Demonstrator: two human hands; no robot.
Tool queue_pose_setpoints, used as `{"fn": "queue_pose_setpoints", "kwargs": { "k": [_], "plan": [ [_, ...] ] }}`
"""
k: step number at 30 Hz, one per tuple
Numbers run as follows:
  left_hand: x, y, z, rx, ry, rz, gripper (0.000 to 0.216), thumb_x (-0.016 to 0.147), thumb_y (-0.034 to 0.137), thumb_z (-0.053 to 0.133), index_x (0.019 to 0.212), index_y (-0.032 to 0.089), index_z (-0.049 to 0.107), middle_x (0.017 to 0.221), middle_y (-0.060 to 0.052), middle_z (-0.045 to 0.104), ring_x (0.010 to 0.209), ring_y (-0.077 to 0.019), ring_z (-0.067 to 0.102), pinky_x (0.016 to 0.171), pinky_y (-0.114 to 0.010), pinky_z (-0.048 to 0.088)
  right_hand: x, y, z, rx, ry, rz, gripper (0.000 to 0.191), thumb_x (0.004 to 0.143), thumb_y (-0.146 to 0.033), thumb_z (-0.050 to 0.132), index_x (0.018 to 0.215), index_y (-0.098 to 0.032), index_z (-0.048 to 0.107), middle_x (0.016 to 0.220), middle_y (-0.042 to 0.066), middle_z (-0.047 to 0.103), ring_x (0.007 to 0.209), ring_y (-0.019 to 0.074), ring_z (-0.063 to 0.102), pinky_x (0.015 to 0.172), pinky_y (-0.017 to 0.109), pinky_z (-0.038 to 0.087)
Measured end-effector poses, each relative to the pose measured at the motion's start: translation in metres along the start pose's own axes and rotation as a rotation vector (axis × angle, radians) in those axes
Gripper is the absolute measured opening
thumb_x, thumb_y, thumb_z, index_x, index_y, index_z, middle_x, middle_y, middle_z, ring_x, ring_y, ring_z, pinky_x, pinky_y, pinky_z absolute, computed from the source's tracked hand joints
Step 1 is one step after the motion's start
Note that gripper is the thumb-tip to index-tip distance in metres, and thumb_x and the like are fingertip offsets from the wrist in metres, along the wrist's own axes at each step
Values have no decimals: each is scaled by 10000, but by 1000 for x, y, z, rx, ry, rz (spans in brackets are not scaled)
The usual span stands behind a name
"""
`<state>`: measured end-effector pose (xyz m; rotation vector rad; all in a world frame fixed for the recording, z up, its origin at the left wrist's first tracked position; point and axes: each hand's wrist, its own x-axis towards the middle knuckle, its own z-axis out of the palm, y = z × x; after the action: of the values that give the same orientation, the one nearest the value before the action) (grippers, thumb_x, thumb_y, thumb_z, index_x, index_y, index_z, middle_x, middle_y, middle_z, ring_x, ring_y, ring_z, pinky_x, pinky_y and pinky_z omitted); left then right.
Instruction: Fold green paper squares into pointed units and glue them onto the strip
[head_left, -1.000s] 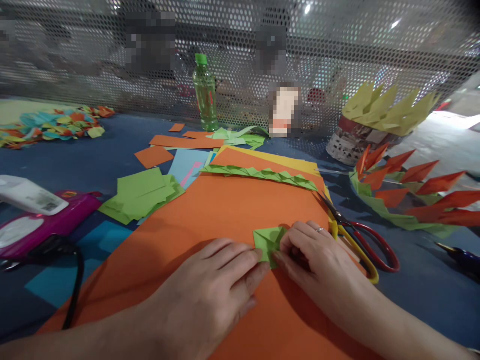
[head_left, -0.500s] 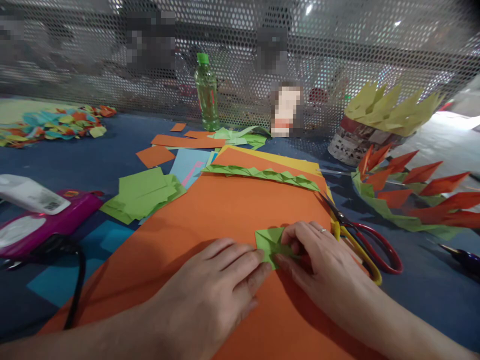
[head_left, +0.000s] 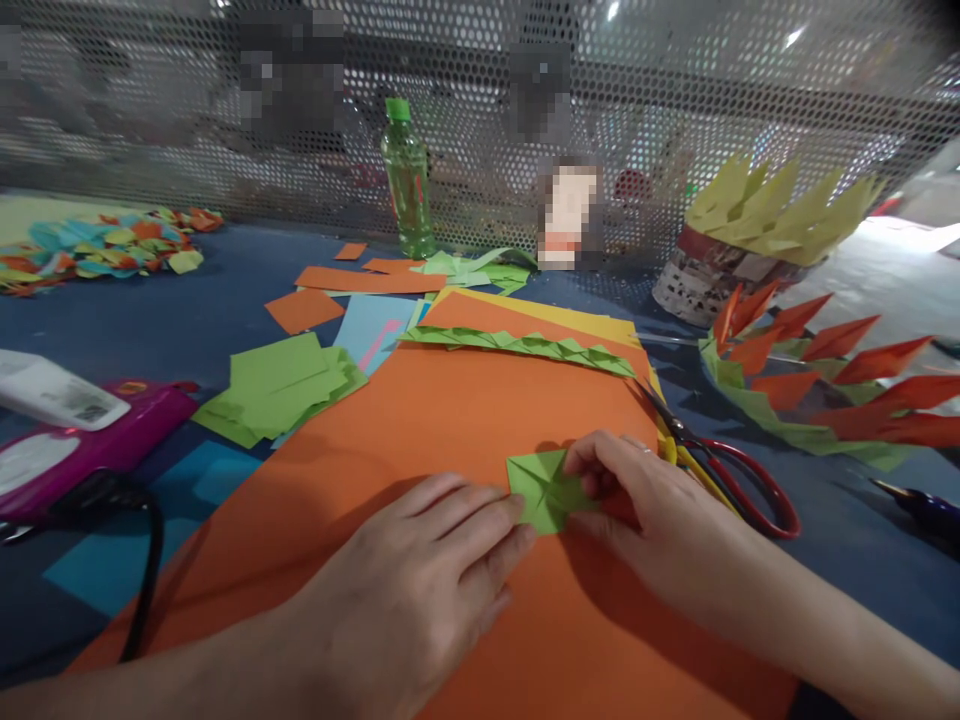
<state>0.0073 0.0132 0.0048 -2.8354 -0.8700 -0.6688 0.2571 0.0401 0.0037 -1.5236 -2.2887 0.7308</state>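
A small folded green paper piece [head_left: 541, 489] lies on a large orange sheet [head_left: 465, 420] in front of me. My left hand [head_left: 420, 585] lies flat on the sheet, its fingertips pressing the piece's left edge. My right hand [head_left: 645, 500] has its fingers curled and pinched on the right side of the green piece, lifting a flap. A ring shows on one right finger.
Red-and-yellow scissors [head_left: 720, 470] lie just right of my right hand. A folded green strip [head_left: 525, 347] crosses the sheet's far end. Green squares [head_left: 281, 385], a pink device with a black cord [head_left: 82, 450], a green bottle [head_left: 405, 180] and orange-green paper crowns [head_left: 817, 390] surround it.
My right hand has slid a little to the right and its fingers have curled in, uncovering more of the green piece. The left hand has stayed put.
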Motion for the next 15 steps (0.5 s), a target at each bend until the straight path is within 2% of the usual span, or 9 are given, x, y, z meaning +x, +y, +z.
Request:
{"fn": "queue_pose_setpoints", "kwargs": {
  "k": [7,11,15],
  "plan": [
    [0,0,-2,-43,9,-21,496,1127,165,245,1075,159,739,1111,-50,757,1020,-195,675,964,-360,494,-1,0,-10,24,-67,-19,227,902,-119,587,1040,-278,502,1026,-12,632,938,185,602,782,330,439],
    [1,2,-1,-37,4,-31,514,1134,185,232,1074,145,741,1124,-54,751,1029,-205,670,983,-369,473,0,-10,-4,6,5,-17,226,864,-168,651,1020,-260,516,974,-2,614,879,194,582,759,339,436],
    [1,4,0,-30,39,-36,496,1132,182,258,1039,134,743,1120,-55,752,1016,-202,670,992,-361,454,-1,-20,11,-49,136,-35,228,838,-213,714,973,-240,533,904,5,592,859,215,555,760,366,427]
  ]
}}
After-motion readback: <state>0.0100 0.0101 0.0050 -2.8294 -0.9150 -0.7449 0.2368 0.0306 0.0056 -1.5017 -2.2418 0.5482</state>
